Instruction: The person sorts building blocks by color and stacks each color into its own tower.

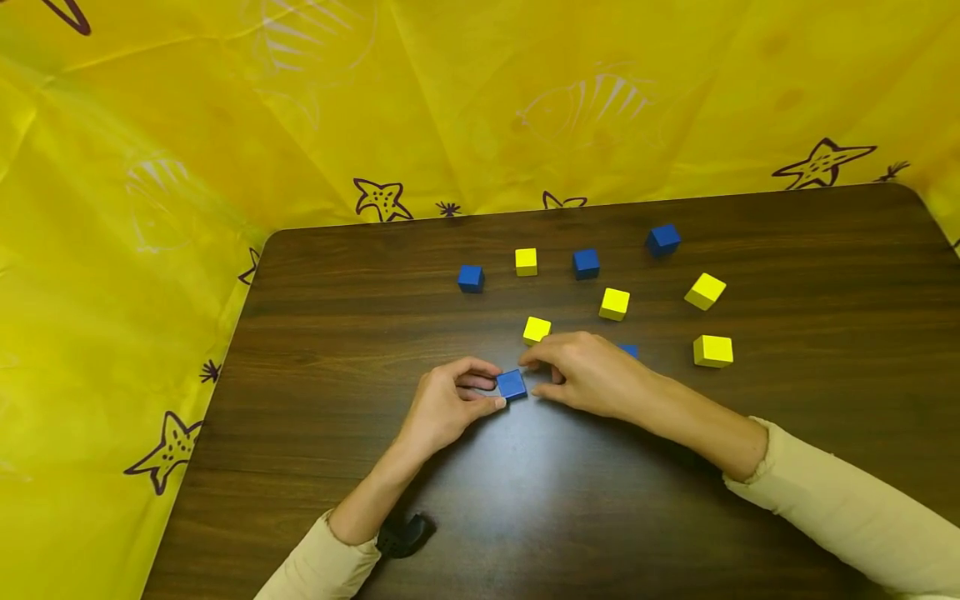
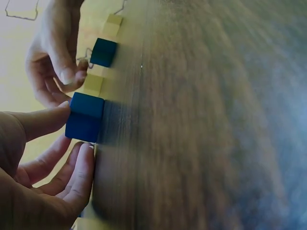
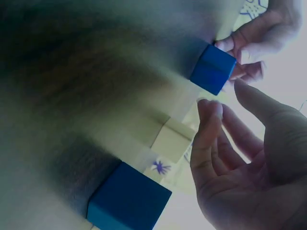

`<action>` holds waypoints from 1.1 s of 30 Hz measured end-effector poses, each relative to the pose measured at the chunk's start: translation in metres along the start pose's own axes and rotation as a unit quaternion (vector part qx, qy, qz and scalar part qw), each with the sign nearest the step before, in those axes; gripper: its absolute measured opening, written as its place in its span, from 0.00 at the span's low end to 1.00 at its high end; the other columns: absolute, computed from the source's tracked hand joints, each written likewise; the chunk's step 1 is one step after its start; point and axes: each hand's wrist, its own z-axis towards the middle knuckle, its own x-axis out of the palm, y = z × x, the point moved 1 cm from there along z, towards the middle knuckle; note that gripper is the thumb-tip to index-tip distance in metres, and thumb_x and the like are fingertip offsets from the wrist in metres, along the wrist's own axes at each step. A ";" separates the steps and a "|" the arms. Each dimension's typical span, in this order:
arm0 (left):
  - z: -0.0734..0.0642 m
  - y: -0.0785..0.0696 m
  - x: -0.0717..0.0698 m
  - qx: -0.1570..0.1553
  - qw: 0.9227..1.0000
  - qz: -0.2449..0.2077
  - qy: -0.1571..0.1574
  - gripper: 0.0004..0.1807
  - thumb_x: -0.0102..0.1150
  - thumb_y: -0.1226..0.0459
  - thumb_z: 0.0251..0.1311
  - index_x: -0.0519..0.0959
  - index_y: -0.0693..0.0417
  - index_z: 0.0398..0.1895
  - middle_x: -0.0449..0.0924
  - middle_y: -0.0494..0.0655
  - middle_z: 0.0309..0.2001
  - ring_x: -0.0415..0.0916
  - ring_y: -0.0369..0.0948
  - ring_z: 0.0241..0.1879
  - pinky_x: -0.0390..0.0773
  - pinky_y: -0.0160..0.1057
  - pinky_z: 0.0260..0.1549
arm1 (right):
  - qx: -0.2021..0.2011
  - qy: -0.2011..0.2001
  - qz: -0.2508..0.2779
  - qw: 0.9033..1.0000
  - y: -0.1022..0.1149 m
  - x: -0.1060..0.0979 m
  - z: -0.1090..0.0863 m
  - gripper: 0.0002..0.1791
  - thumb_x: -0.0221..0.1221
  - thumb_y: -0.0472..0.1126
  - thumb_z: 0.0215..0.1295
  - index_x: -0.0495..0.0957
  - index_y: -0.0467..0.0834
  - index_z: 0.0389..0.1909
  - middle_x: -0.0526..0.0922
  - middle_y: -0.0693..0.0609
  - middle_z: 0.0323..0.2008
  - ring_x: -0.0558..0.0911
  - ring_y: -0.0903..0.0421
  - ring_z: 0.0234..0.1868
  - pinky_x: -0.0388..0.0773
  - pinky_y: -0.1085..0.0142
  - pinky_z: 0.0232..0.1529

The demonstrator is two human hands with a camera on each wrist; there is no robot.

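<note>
A blue cube (image 1: 512,385) rests on the dark wooden table near its middle. My left hand (image 1: 444,404) pinches this cube from the left, thumb at its near corner and fingers at its far side. Just right of the cube is my right hand (image 1: 592,373), fingers bent loosely and a gap between thumb and fingertips; nothing is in it. In the right wrist view, those fingertips stand apart from the held blue cube (image 3: 213,70). Beyond the right hand lies a yellow cube (image 1: 536,330). Another blue cube (image 1: 628,351) is mostly hidden behind that hand.
Farther back lie blue cubes (image 1: 471,279), (image 1: 586,264) and a third blue one (image 1: 663,241), with several yellow cubes (image 1: 614,304) among them. A black object (image 1: 405,535) shows beside the left cuff. Yellow patterned cloth (image 1: 465,108) hangs behind the table (image 1: 337,333).
</note>
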 end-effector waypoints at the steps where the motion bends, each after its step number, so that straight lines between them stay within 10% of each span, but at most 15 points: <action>1: 0.000 0.000 0.000 0.000 1.000 0.001 0.000 0.17 0.77 0.68 0.49 0.85 0.53 0.44 0.86 0.48 0.39 0.85 0.41 0.38 0.83 0.34 0.38 | 0.001 0.003 0.006 1.000 0.000 0.001 0.001 0.18 0.71 0.39 0.58 0.83 0.41 0.50 0.85 0.51 0.44 0.78 0.62 0.30 0.77 0.70 0.34; 33: 0.000 0.005 -0.017 0.022 0.998 -0.046 0.021 0.17 0.69 0.73 0.56 0.82 0.57 0.50 0.85 0.52 0.44 0.84 0.45 0.43 0.82 0.35 0.42 | 0.042 -0.001 0.035 0.999 0.010 0.017 0.020 0.14 0.71 0.42 0.59 0.84 0.42 0.44 0.86 0.52 0.37 0.81 0.66 0.30 0.78 0.74 0.34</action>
